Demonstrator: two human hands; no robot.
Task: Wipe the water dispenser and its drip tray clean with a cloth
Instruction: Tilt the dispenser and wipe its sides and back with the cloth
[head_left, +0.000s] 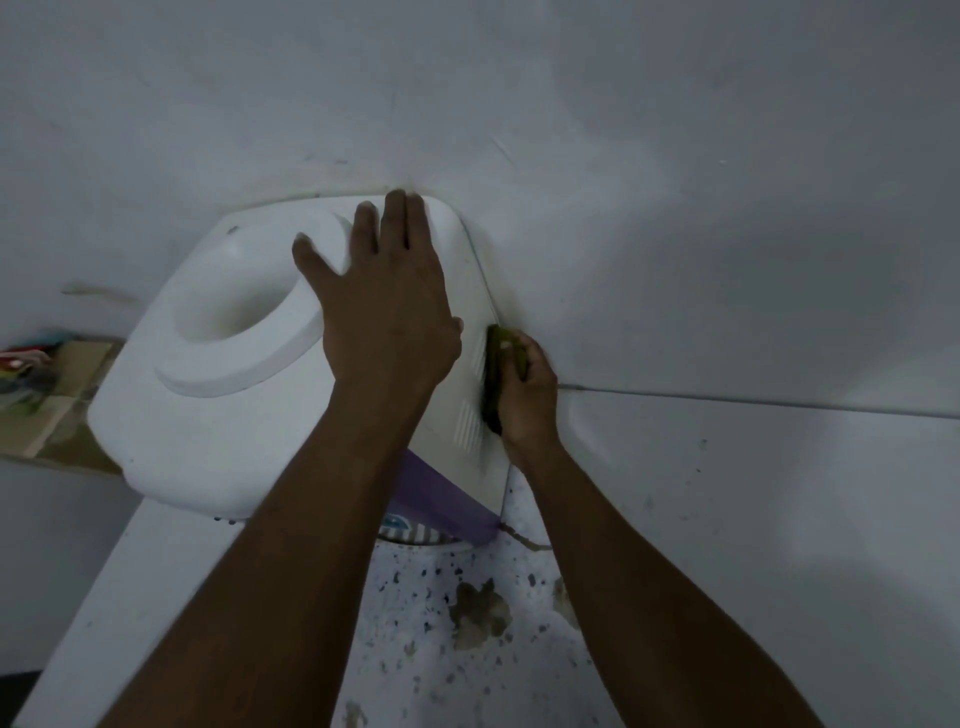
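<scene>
Head view: the left hand (387, 317) is lying flat, fingers straight and spread, on top of the white water dispenser (223, 415), beside its round recess (234, 306). The right hand (525, 397) is gripping a green cloth (500, 345), pressing it against the dispenser's ribbed side, just right of the left hand.

One dispenser (208, 415), one cloth (493, 364), two hands (389, 322) (527, 400).

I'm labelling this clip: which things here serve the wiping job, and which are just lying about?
Job: water dispenser; green cloth; left hand, flat on the dispenser's top; right hand, gripping the cloth against its side.
Lying about: cardboard box, colourful items, far left.
</scene>
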